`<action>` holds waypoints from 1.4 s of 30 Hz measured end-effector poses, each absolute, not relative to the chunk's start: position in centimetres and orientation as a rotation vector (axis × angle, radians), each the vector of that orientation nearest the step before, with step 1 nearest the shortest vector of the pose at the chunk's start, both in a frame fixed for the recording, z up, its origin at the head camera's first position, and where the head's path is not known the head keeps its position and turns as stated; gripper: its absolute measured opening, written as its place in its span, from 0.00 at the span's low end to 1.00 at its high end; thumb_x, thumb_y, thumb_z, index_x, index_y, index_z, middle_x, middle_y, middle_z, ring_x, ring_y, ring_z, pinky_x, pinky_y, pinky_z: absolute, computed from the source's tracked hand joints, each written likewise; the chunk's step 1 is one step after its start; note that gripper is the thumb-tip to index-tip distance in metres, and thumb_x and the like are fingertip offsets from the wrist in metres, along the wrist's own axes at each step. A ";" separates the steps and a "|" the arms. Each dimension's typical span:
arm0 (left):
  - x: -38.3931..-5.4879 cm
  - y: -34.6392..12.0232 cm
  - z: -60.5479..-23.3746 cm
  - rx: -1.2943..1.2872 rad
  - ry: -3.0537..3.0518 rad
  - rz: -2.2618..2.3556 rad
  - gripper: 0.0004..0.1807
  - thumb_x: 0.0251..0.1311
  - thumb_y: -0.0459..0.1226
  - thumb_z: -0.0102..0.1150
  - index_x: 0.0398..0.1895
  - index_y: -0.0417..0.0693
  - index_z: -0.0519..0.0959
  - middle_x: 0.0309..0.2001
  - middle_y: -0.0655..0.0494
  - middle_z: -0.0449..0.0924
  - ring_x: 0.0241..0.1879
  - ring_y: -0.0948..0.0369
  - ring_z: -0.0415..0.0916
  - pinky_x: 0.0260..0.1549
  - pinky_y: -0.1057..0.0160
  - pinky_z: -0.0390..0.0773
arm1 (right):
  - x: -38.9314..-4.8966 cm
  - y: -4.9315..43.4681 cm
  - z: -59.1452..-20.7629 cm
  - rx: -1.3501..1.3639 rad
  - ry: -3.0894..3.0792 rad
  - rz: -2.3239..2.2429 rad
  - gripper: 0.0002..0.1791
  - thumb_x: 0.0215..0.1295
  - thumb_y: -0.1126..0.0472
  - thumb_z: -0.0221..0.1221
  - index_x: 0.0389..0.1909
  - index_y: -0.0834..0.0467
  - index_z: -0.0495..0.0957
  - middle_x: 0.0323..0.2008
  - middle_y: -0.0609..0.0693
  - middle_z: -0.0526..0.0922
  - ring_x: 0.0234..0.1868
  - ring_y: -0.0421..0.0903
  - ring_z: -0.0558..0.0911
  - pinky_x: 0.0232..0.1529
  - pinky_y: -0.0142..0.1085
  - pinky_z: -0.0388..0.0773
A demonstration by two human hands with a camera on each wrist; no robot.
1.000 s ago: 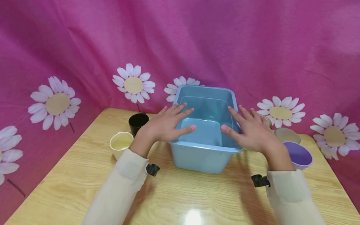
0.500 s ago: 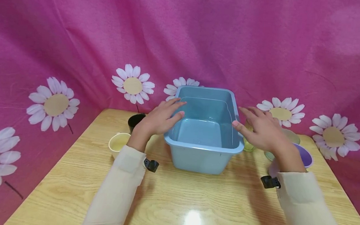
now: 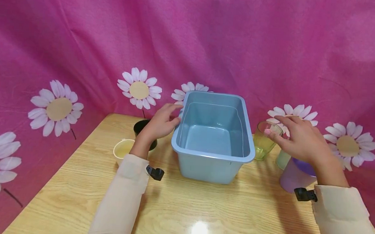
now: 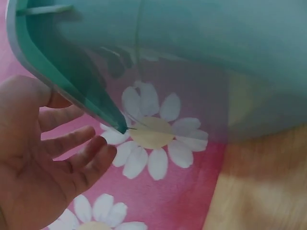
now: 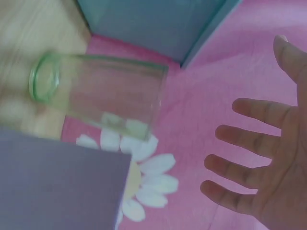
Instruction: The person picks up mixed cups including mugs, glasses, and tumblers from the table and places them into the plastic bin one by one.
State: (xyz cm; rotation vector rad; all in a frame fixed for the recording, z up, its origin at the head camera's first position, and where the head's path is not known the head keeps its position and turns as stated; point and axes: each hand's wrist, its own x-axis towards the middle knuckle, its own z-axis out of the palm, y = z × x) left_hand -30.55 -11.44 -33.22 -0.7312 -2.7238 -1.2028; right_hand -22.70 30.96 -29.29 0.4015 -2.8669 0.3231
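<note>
Tub (image 3: 209,139) in high head, close wrist views

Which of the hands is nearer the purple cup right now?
Right. The right hand partly covers the purple cup in the head view; the left hand is across the blue tub from it.

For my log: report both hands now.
Left hand: open, beside the blue tub; no grip visible.
Right hand: open, holding nothing.

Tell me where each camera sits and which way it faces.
Head: on the head, facing forward and down at the blue tub; left hand and right hand show.
Left wrist: worn there, facing the blue tub; left hand shows.
Right wrist: worn there, facing a greenish glass; right hand shows.
Head and right wrist share the purple cup.
</note>
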 end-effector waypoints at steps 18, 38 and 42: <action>-31.2 -11.3 -35.7 -0.387 -2.428 -2.108 0.23 0.74 0.38 0.54 0.70 0.46 0.73 0.59 0.45 0.79 0.49 0.50 0.80 0.54 0.50 0.81 | -21.3 36.1 -30.3 0.433 -2.905 0.211 0.37 0.70 0.38 0.59 0.68 0.62 0.73 0.62 0.73 0.73 0.60 0.75 0.73 0.51 0.72 0.70; -30.9 -11.4 -36.5 -0.367 -2.074 -2.566 0.29 0.64 0.27 0.52 0.71 0.39 0.71 0.62 0.39 0.75 0.44 0.58 0.80 0.40 0.63 0.83 | -19.6 38.6 -34.0 0.497 -2.808 0.073 0.42 0.60 0.37 0.68 0.69 0.58 0.73 0.59 0.69 0.76 0.55 0.76 0.75 0.50 0.72 0.69; -30.9 -11.3 -36.4 -0.340 -2.060 -2.594 0.30 0.64 0.26 0.51 0.71 0.38 0.71 0.65 0.38 0.74 0.42 0.59 0.80 0.40 0.63 0.83 | -19.3 38.9 -34.8 0.497 -2.802 0.066 0.44 0.58 0.35 0.68 0.70 0.55 0.72 0.61 0.67 0.74 0.55 0.77 0.73 0.48 0.73 0.69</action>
